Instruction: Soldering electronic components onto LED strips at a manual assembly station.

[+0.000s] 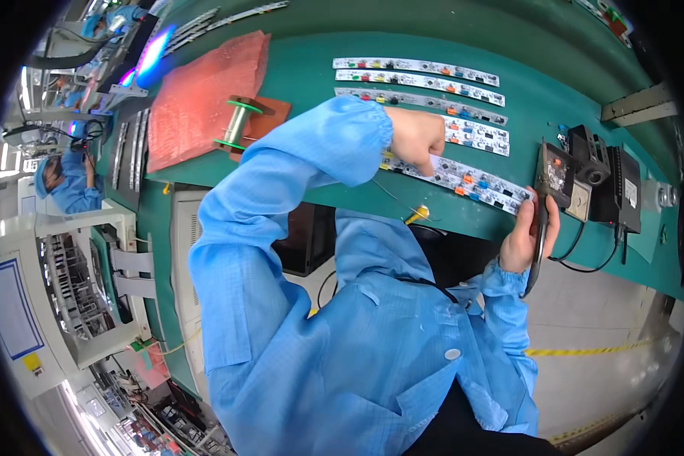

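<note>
My left hand [416, 137] presses its fingers down on a long white circuit board strip [463, 180] with small coloured parts, lying at the near edge of the green bench [311, 61]. A thin solder wire [394, 196] runs from that hand toward me. My right hand [526, 234] is closed around the black handle of a soldering iron [540, 228], whose tip points at the strip's right end. Its cable hangs below the bench edge. Both arms wear blue sleeves.
Several more white board strips [422, 80] lie in rows behind the one being held. A solder spool [237, 121] stands on a brown block beside a pink foam sheet [201, 95]. Black soldering station boxes [612, 182] sit at the right. Another person in blue [68, 182] works at far left.
</note>
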`<state>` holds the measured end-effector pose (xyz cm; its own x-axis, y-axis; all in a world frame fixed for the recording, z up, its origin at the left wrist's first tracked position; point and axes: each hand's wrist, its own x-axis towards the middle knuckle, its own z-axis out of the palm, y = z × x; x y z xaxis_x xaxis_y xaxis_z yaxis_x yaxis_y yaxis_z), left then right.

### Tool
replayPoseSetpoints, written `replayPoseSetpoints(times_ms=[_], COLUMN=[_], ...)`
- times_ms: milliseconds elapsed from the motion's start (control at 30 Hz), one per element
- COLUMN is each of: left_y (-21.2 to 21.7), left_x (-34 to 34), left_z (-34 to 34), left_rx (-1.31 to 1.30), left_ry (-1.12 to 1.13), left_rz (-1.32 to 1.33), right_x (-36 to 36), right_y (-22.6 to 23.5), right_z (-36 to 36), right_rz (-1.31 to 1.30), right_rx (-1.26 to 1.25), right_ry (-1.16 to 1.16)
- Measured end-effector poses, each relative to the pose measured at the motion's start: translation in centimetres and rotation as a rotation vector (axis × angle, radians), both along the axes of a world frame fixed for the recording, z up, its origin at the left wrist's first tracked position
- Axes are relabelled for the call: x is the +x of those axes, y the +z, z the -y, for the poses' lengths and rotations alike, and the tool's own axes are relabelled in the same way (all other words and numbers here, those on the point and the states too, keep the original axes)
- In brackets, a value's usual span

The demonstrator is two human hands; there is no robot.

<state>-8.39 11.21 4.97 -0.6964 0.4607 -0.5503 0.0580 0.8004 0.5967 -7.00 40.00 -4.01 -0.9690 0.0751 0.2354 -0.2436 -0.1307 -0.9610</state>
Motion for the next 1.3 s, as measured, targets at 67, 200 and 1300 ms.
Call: replayPoseSetpoints(times_ms=[67, 200, 1300], left_y=[0.7, 1.3, -7.9], left_x=[0.3, 1.6, 17.0], left_z=[-0.3, 0.1, 2.6], left_rx=[0.022, 0.018, -0.131], left_ry=[0.059, 0.168, 1.162], left_rz=[0.008, -0.111, -0.916], right_x=[-0.4, -0.9, -1.6], right_y=[0.0, 0.4, 0.9], right_z=[0.2, 0.4, 0.6], right_rz=[-0.034, 0.006, -0.404], right_rx=[0.029, 0.037, 0.726], right_ry=[-0.035, -0.057, 0.112])
